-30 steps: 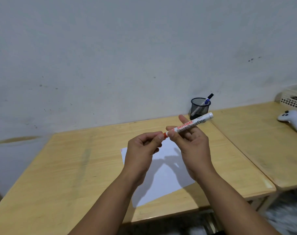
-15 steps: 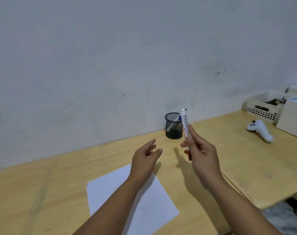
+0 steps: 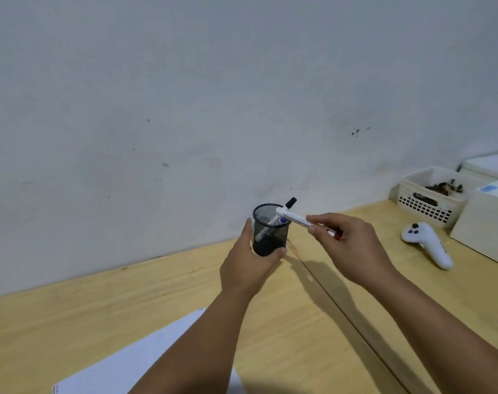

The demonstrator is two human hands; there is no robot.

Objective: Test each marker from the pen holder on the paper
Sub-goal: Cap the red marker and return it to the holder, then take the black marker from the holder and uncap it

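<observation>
fingers (image 3: pixel 313 223) of the right hand (image 3: pixel 353 248) pinch a marker (image 3: pixel 294 218) over the holder (image 3: pixel 269 231); left hand (image 3: pixel 247 265) cups it. missing the rim could tip it.

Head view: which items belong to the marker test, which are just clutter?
In use:
marker in right hand
pen holder gripped by left hand
markers in holder
paper

Clutter:
white controller
basket
white boxes

Black wire-mesh pen holder (image 3: pixel 270 231), smooth white plastic marker (image 3: pixel 296 220), matt paper (image 3: pixel 145 362), pale grained wooden table (image 3: pixel 71 317).
</observation>
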